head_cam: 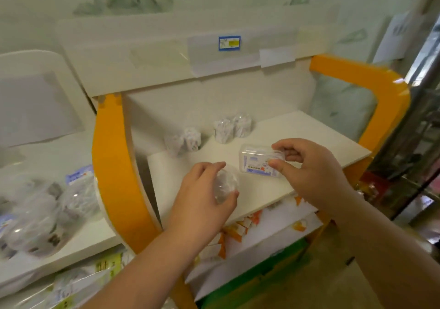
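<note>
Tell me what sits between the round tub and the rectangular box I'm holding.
Only bare white shelf separates the round tub and the rectangular box, per the head view.

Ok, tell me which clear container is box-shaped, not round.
The box pinched in the right hand: flat-sided, with a blue-printed label. The tub in the left hand and the four tubs at the back of the shelf are round.

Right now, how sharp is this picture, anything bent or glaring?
Head view: soft throughout; the wide lens seems to bow the orange shelf frame; print on the clear box in the right hand is unreadable; the round container in the left hand glints.
</note>
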Tool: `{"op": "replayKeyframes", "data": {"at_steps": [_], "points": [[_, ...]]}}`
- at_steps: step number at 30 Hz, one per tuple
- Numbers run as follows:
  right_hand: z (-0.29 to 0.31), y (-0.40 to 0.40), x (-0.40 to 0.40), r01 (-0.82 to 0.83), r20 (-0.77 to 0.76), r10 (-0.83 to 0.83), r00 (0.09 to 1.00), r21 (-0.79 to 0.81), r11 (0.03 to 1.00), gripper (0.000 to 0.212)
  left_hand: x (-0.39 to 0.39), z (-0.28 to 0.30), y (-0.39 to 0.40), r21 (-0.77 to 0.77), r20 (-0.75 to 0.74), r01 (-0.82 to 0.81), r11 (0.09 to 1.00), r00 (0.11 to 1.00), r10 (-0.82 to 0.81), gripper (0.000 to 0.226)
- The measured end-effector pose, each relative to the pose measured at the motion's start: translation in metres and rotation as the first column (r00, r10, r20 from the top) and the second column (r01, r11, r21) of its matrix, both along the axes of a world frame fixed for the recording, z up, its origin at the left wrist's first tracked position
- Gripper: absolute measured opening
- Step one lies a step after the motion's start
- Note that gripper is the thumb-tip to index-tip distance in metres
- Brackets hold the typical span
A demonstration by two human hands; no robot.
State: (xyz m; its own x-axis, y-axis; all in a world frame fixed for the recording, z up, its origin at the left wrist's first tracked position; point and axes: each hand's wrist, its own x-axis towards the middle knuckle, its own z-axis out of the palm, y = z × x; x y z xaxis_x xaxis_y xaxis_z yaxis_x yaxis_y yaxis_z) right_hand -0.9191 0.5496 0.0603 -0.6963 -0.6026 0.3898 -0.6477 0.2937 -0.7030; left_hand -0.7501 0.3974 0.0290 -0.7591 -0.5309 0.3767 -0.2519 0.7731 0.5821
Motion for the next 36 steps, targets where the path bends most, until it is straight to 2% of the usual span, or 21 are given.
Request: {"op": "replayKeyframes", "data": {"at_steps": [7, 12, 16, 25, 30, 34, 36], "points": [[-0.022, -0.048, -0.076, -0.124, 0.149, 0.134, 0.980, -0.073, 0.990, 0.027, -0.047, -0.017, -0.025, 0.006, -0.005, -0.171, 0.985, 0.985, 0.171, 0.060], [-0.039, -0.078, -0.117, -0.293, 0.254, 0.306, 0.917, -0.090, 0.952, 0.026, -0.092, -0.031, -0.055, -0.001, 0.023, -0.356, 0.935, 0.934, 0.356, 0.059], [-0.039, -0.090, -0.148, -0.405, 0.251, 0.410, 0.877, -0.074, 0.912, 0.029, -0.125, -0.043, -0.079, 0.068, 0.068, -0.462, 0.884, 0.886, 0.458, 0.056], [-0.040, -0.092, -0.200, -0.533, 0.238, 0.530, 0.814, -0.054, 0.844, 0.027, -0.154, -0.055, -0.100, 0.047, 0.087, -0.591, 0.805, 0.805, 0.586, 0.056], [-0.039, -0.089, -0.225, -0.534, 0.247, 0.533, 0.810, -0.066, 0.843, 0.024, -0.161, -0.045, -0.079, -0.086, 0.028, -0.654, 0.752, 0.753, 0.658, 0.062], [-0.043, -0.087, -0.253, -0.506, 0.215, 0.505, 0.836, -0.053, 0.861, 0.024, -0.180, -0.036, -0.055, -0.288, -0.079, -0.552, 0.783, 0.828, 0.555, 0.044], [-0.049, -0.086, -0.269, -0.486, 0.178, 0.483, 0.857, -0.030, 0.874, 0.023, -0.198, -0.031, -0.046, -0.293, -0.070, -0.514, 0.806, 0.853, 0.518, 0.041]]}}
